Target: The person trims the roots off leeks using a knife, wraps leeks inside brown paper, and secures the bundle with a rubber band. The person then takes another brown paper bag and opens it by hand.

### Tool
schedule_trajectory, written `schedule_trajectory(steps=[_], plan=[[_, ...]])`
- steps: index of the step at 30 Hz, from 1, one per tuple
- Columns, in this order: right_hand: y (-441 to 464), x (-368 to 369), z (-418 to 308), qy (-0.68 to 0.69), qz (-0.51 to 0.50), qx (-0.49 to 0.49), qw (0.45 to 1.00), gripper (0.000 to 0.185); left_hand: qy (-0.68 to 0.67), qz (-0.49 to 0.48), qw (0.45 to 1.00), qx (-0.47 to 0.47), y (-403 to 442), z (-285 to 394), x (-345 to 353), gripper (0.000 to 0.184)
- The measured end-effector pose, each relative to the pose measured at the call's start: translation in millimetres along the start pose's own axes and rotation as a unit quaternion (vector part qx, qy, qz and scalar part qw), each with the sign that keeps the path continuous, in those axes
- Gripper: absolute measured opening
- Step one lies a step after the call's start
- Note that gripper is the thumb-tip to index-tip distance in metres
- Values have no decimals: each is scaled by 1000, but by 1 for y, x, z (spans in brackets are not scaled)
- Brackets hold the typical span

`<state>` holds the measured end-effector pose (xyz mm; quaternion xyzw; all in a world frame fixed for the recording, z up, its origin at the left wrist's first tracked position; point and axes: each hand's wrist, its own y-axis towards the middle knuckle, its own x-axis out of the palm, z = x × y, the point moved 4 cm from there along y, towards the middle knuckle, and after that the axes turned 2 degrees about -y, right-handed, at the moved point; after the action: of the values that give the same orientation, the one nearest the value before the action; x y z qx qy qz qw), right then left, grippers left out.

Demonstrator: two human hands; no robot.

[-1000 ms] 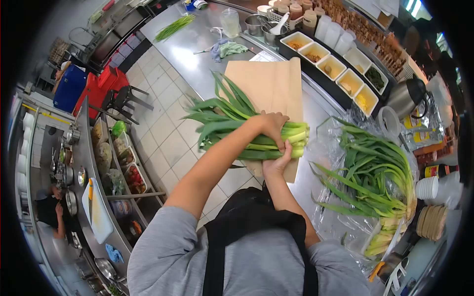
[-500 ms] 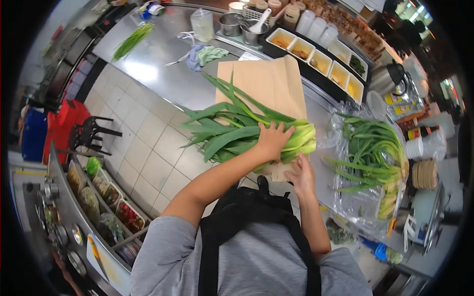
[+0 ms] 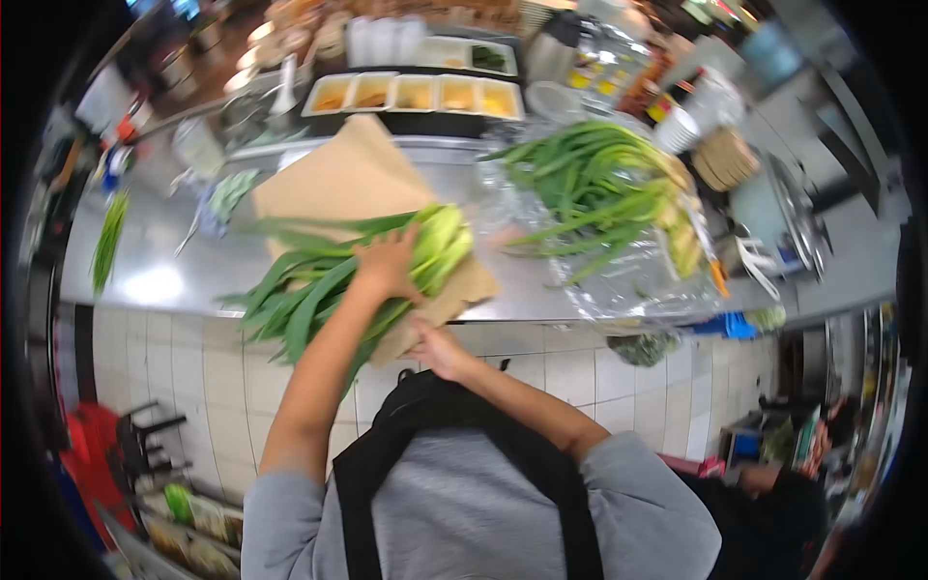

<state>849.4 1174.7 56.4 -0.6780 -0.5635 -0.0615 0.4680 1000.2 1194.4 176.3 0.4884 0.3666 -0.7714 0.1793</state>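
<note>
A bundle of leeks (image 3: pixel 324 275), with broad dark green leaves and pale green bases, lies across a sheet of brown paper (image 3: pixel 333 174) on the steel counter. My left hand (image 3: pixel 387 266) rests over the bundle near its pale end, gripping it from above with fingers spread around the stalks. At the paper's near edge, my right hand (image 3: pixel 437 346) has its thumb and fingers closed on the paper, just below the bundle. Leaf tips hang past the counter's front edge on the left. Motion blurs both hands slightly.
More leeks (image 3: pixel 599 193) lie on clear plastic (image 3: pixel 628 290) to the right, beside an orange-handled knife (image 3: pixel 715 266). White food trays (image 3: pixel 416 94) line the back. Thin green stalks (image 3: pixel 111 242) and a green cloth (image 3: pixel 232 193) are on the left.
My view has turned to the right, so counter items appear shifted left and rotated. My right hand has closed on the paper's near edge; my left hand stays on the leeks.
</note>
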Motion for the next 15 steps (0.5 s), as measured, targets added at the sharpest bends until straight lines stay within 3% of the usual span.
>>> schedule_trajectory(steps=[5, 7, 9, 11, 13, 14, 15], plan=[[-9, 35, -27, 48, 6, 4, 999, 38, -62, -2, 998, 14, -4, -1, -11, 133], [-10, 37, -27, 69, 2, 3, 998, 37, -39, 71, 995, 53, -12, 3, -11, 134], [-12, 36, -30, 81, -10, -2, 997, 36, -12, 85, 995, 49, -29, 7, -2, 126], [-13, 40, -28, 103, -29, 1, 994, 35, 30, 225, 971, 70, -58, 7, 6, 113], [-6, 36, -25, 123, -65, 21, 990, 33, 33, 266, 958, 103, -95, 12, 16, 95], [-9, 38, -28, 133, -67, 37, 988, 32, 37, 266, 958, 102, -116, 16, 21, 95], [-11, 38, -31, 142, -68, 53, 986, 30, 43, 276, 957, 80, -138, 20, 26, 83]])
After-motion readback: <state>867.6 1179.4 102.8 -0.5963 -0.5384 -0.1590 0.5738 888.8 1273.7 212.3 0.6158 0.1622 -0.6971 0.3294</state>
